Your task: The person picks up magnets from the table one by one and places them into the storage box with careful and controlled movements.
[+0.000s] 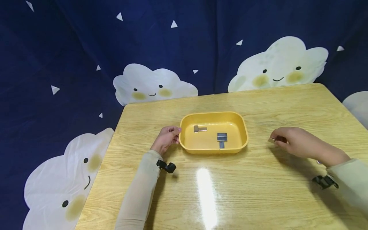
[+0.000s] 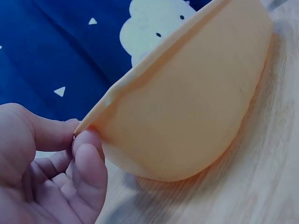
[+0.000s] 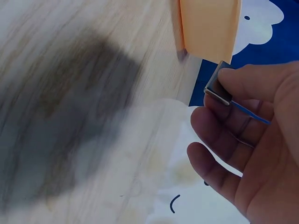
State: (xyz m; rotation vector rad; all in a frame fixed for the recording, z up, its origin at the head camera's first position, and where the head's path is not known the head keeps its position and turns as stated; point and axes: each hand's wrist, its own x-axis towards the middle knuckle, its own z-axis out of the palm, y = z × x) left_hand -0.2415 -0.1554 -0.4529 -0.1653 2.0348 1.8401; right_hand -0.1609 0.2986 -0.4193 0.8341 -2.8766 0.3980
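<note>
A yellow plastic tray (image 1: 201,140) stands on the wooden table. At its left end my left hand (image 1: 166,139) pinches the rim between thumb and fingers; the left wrist view shows the tray's outer wall (image 2: 182,102) rising beside the fingertips. Inside the tray lie small flat grey metal pieces, one group (image 1: 200,129) at the left and another (image 1: 222,138) right of the middle. To the right of the tray, over the table, my right hand (image 1: 302,142) holds a small rectangular metal piece (image 3: 217,86) between thumb and forefinger. A thin blue strip (image 3: 250,112) runs from behind it across the palm.
The light wooden table (image 1: 244,191) has its back edge against a dark blue curtain (image 1: 187,44) printed with clouds and triangles. A bright reflection lies on the tabletop in front of the tray. Black camera mounts sit on the left wrist (image 1: 166,166) and right wrist (image 1: 325,182).
</note>
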